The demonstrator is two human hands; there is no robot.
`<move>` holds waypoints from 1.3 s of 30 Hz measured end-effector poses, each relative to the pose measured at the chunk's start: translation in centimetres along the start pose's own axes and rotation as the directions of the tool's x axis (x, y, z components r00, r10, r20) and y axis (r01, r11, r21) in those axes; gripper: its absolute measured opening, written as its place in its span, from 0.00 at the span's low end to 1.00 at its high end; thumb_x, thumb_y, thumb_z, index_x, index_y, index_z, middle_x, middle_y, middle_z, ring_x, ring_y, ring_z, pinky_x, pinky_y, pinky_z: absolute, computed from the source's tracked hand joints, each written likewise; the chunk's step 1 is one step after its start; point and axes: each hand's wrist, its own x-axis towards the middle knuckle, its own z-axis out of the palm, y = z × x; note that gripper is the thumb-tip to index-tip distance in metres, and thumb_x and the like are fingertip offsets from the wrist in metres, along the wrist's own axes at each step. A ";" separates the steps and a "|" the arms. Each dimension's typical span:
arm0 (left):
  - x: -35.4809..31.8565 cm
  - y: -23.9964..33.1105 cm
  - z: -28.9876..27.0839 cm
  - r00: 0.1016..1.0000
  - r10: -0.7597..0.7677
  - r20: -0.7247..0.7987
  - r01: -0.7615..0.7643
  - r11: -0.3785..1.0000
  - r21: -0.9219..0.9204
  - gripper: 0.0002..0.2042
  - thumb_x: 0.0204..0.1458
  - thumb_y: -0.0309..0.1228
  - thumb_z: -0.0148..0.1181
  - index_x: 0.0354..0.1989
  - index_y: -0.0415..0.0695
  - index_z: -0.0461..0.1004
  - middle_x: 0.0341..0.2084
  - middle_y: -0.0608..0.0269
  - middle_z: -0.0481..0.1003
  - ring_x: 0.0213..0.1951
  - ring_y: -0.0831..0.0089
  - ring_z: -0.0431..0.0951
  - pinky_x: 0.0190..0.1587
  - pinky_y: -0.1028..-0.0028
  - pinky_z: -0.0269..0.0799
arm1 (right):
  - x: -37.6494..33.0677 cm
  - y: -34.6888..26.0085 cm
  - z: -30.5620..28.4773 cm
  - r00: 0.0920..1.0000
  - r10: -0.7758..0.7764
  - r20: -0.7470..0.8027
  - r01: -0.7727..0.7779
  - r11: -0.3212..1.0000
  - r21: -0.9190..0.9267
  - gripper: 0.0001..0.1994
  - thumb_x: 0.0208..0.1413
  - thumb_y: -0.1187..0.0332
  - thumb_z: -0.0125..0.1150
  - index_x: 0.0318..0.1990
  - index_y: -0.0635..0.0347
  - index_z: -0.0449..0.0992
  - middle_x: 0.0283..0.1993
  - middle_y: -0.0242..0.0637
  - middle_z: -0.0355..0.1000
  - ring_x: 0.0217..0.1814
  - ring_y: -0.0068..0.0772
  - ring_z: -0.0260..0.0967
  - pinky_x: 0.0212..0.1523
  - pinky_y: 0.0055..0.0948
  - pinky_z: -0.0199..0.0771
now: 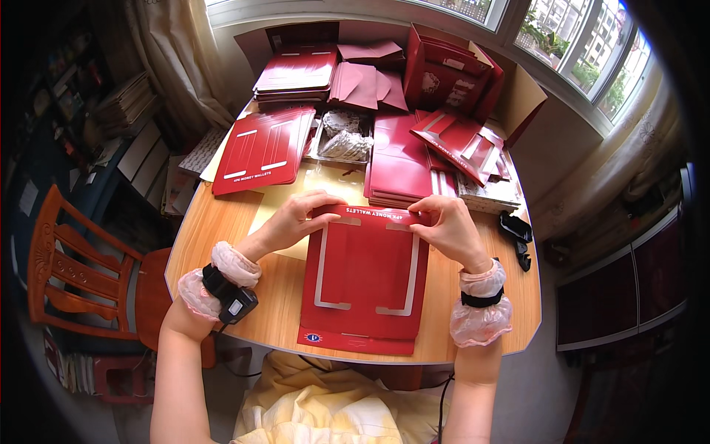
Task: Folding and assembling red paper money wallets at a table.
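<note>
A flat red cardboard sheet (366, 274), with pale bracket-shaped strips along both sides and white print at its far edge, lies on the table in front of me. My left hand (299, 218) pinches its far left corner between thumb and fingers. At the far right corner, my right hand (450, 228) grips the same sheet in a like pinch. Just past my left hand rests a fanned stack of similar red sheets (262, 148). Beyond my right hand is a pile of plain red folders or envelopes (401, 155). A yellow sheet (318, 181) lies partly under the left side.
A clear tray (344, 137) holds bundles of small white patterned pieces. Farther back stand another red stack (296, 70), pink-red envelopes (356, 85) and upright red boxes (449, 78). A black object (515, 228) lies at the right edge. A wooden chair (85, 266) stands left.
</note>
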 end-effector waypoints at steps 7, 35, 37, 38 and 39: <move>0.2 0.4 -0.1 1.000 -0.022 0.004 0.022 1.000 -0.012 0.14 0.62 0.28 0.63 0.55 0.39 0.77 0.42 0.55 0.81 0.41 0.66 0.81 0.44 0.70 0.77 | 0.0 0.0 -0.3 0.998 -0.060 -0.021 0.061 0.997 0.049 0.13 0.44 0.77 0.73 0.41 0.69 0.84 0.38 0.45 0.81 0.34 0.32 0.78 0.36 0.29 0.78; 0.1 2.0 -0.7 0.937 0.009 0.349 -0.007 1.000 -0.008 0.22 0.64 0.34 0.64 0.65 0.45 0.73 0.48 0.55 0.78 0.46 0.67 0.80 0.50 0.69 0.78 | 0.2 -1.8 2.3 0.988 -0.137 0.064 0.139 0.990 -0.014 0.12 0.44 0.76 0.71 0.40 0.67 0.83 0.36 0.44 0.78 0.36 0.41 0.76 0.39 0.35 0.75; 0.1 1.5 -0.5 0.934 0.036 0.356 -0.043 0.999 0.012 0.22 0.64 0.34 0.62 0.66 0.45 0.72 0.48 0.55 0.77 0.48 0.65 0.78 0.52 0.68 0.76 | 0.3 -1.5 2.4 0.987 -0.147 0.061 0.149 0.988 -0.030 0.12 0.45 0.76 0.71 0.39 0.67 0.83 0.36 0.44 0.78 0.36 0.42 0.76 0.39 0.35 0.75; 0.1 1.3 -0.5 0.930 0.062 0.363 -0.079 0.996 0.032 0.22 0.65 0.34 0.61 0.67 0.45 0.71 0.48 0.55 0.76 0.50 0.62 0.77 0.54 0.67 0.75 | 0.3 -1.4 2.5 0.988 -0.134 0.074 0.136 0.990 -0.025 0.12 0.45 0.76 0.72 0.39 0.67 0.83 0.36 0.44 0.78 0.36 0.42 0.77 0.40 0.35 0.76; 0.1 1.1 -0.3 0.930 0.064 0.363 -0.081 0.996 0.033 0.22 0.65 0.34 0.61 0.67 0.45 0.71 0.48 0.55 0.76 0.50 0.62 0.77 0.54 0.67 0.75 | 0.3 -1.3 2.5 0.989 -0.122 0.085 0.124 0.992 -0.021 0.12 0.45 0.75 0.72 0.39 0.67 0.83 0.35 0.45 0.78 0.36 0.42 0.77 0.40 0.36 0.77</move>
